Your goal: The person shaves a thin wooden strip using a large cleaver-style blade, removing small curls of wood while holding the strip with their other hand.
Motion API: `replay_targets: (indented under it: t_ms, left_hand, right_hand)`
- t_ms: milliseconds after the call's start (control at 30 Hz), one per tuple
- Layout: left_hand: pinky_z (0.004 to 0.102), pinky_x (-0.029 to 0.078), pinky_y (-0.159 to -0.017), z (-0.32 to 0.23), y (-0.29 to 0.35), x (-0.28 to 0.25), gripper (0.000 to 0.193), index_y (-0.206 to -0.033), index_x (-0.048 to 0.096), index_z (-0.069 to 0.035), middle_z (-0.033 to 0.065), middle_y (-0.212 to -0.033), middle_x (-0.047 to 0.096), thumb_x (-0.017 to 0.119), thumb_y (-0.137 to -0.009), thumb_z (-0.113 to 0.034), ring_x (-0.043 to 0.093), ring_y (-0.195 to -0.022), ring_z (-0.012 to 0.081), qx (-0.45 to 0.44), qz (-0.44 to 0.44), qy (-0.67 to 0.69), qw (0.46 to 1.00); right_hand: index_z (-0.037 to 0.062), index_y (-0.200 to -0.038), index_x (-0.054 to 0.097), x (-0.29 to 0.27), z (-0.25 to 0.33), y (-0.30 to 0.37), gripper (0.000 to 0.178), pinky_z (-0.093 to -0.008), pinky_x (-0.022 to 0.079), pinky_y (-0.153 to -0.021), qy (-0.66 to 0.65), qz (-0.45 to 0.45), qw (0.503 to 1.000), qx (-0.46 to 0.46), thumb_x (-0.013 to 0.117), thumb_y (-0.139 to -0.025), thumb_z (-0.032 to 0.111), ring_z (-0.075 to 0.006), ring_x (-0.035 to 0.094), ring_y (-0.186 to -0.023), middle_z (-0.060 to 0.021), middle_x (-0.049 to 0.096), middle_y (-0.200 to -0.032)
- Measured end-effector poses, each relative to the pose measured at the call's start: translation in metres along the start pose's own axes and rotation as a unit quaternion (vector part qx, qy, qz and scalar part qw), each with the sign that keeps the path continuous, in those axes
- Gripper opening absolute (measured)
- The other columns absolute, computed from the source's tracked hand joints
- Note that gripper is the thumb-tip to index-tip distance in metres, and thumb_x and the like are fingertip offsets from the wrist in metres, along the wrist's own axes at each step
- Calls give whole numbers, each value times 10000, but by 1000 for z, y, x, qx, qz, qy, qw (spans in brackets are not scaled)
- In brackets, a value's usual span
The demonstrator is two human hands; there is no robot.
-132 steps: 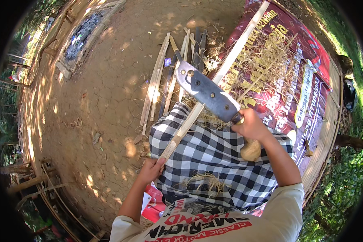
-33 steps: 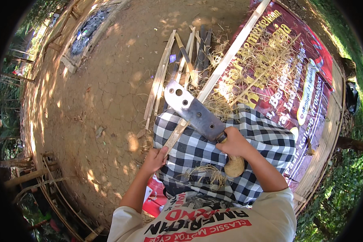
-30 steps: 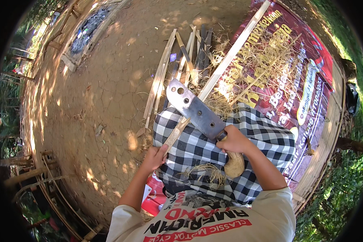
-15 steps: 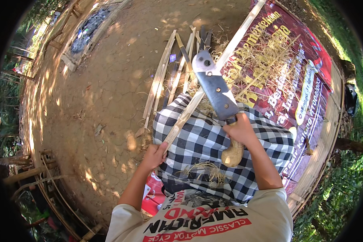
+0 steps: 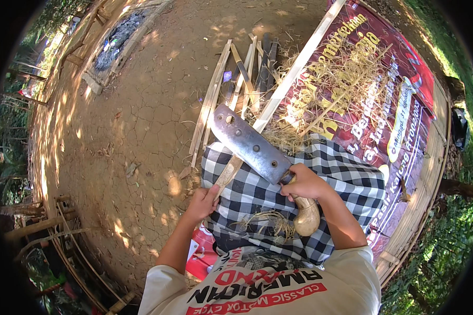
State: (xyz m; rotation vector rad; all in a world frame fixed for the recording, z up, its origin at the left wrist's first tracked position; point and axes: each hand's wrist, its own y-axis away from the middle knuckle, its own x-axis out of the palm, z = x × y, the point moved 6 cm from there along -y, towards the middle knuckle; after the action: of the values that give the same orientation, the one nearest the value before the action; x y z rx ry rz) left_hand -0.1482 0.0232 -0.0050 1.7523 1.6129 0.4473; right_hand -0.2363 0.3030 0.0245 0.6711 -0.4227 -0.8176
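Observation:
My left hand [image 5: 202, 203] is closed round the near end of a long pale bamboo strip [image 5: 299, 62], which runs up and away to the right. In my right hand [image 5: 302, 184] is a broad knife with a wide grey blade [image 5: 251, 148] dotted with round holes or rivets, and a curved wooden handle [image 5: 306, 218]. The blade lies across the strip, covering part of it; whether it touches cannot be made out. A black and white checked cloth [image 5: 257, 194] covers my lap beneath both hands, with a small tuft of thin shavings [image 5: 273, 223] on it.
Several split bamboo pieces [image 5: 211, 100] lie on the cracked earth ahead. Right of them, a printed dark red banner [image 5: 404, 58] bears a heap of curly shavings [image 5: 347, 79]. A bamboo edge [image 5: 418, 205] borders it. An ash pit [image 5: 118, 39] with a wooden frame is at the far left.
The knife has swung leftward and come nearer to me along the strip, its blade tilting flatter. My right hand has shifted slightly nearer; my left hand and the strip have hardly moved.

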Motion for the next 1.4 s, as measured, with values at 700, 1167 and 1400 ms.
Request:
replay_targets:
  t_ms: [700, 1167, 1400]
  left_hand:
    - [260, 327, -382, -3, 1, 0, 625, -521, 491, -35, 2, -448, 433, 445, -995, -439, 410, -378, 99, 15, -16, -27, 999]
    - [252, 310, -377, 3, 3, 1, 603, -544, 474, -52, -3, -467, 425, 456, -987, -460, 392, -384, 86, 16, -7, 6, 1000]
    - [257, 306, -342, 2, 1, 1, 600, -550, 472, -63, 19, -449, 423, 426, -991, -466, 394, -348, 111, 16, -7, -4, 1000]
  right_hand:
    - [-77, -827, 591, -1, -4, 2, 179, -279, 479, -481, -44, 6, 999, -21, 667, -679, -12, -147, 600, -512, -86, 621, -649]
    - [-111, -864, 630, 9, -16, -11, 337, -369, 535, -655, 144, -136, 978, -67, 712, -643, 130, -316, 671, -658, -228, 652, -720]
    - [-100, -912, 601, -10, -4, -2, 274, -294, 505, -514, -73, -157, 983, -66, 668, -682, 33, -150, 625, -533, -126, 634, -654]
